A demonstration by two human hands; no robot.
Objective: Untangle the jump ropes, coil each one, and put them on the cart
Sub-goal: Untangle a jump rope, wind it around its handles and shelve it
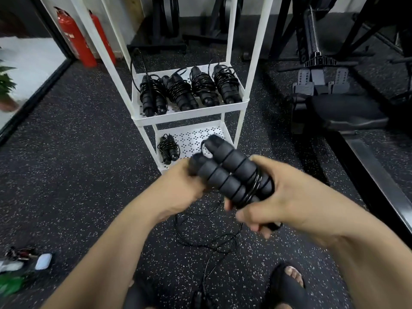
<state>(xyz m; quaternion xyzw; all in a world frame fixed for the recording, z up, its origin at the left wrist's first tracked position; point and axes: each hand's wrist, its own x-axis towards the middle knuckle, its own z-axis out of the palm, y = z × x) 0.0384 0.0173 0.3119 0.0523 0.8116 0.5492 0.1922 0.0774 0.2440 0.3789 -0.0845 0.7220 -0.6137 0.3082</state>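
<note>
Both hands on one rope, held mid-air in front of the cart (189,114). The handle pair (231,175) is two black foam grips side by side, tilted, top ends pointing up-left toward the cart. Thin black cord (256,186) is wound round them in several turns, bunched tighter near the lower end.

Left hand (182,188) grips the upper-left end, fingers curled behind the foam. It's motion-blurred, so exact finger placement is unclear. Right hand (287,197) wraps the lower-right end beside the bunched turns, fingertips curled under. Something small and black shows below its fingers, can't tell what. Hands are close together with the bundle between them.

Cart: white frame, perforated shelves. Upper visible shelf holds four coiled ropes (204,89) in a row, handles pointing roughly toward camera. The leftmost has a loop of cord sticking up past the shelf edge. Lower shelf holds one coiled rope (168,148) at its left side; its right part is hidden behind the held bundle.

Floor (78,152) is black speckled rubber. Loose cord (207,268) lies in slack loops under the hands and runs down to another handle (198,297) at the bottom edge, blurred. Sandalled foot (289,279) at bottom right. Two red fire extinguishers (73,39) behind the cart on the left, black gym gear (323,85) on the right, small clutter (24,259) on the floor at lower left
</note>
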